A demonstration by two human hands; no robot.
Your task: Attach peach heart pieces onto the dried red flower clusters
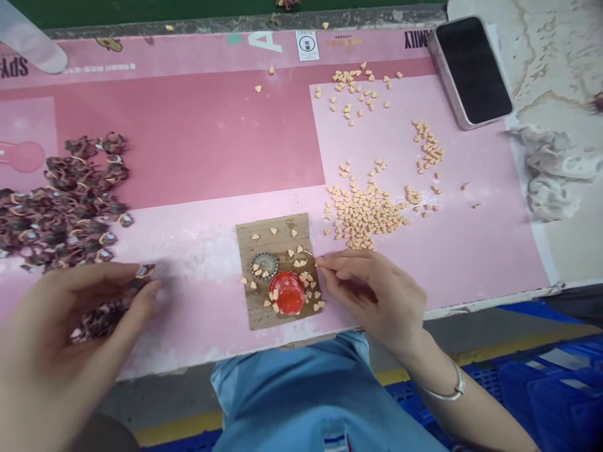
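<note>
My left hand (89,320), at the lower left, pinches a small dark brown figure (140,276) with a pale band between thumb and fingertips. My right hand (372,289) is closed on a thin pin-like tool (307,253) whose tip reaches over the right edge of a brown board (277,245). On that board lie a red cap (287,293), a ridged metal bottle cap (264,266) and several small cream pieces (300,263). Many similar dark figures (70,201) are heaped at the left. A spread of cream pieces (365,216) lies beyond my right hand.
A phone (473,70) rests at the back right, with crumpled white tissue (549,169) near it. At the upper left is a translucent object (35,37). Blue crates (541,389) stand below the pink table's (211,150) front edge.
</note>
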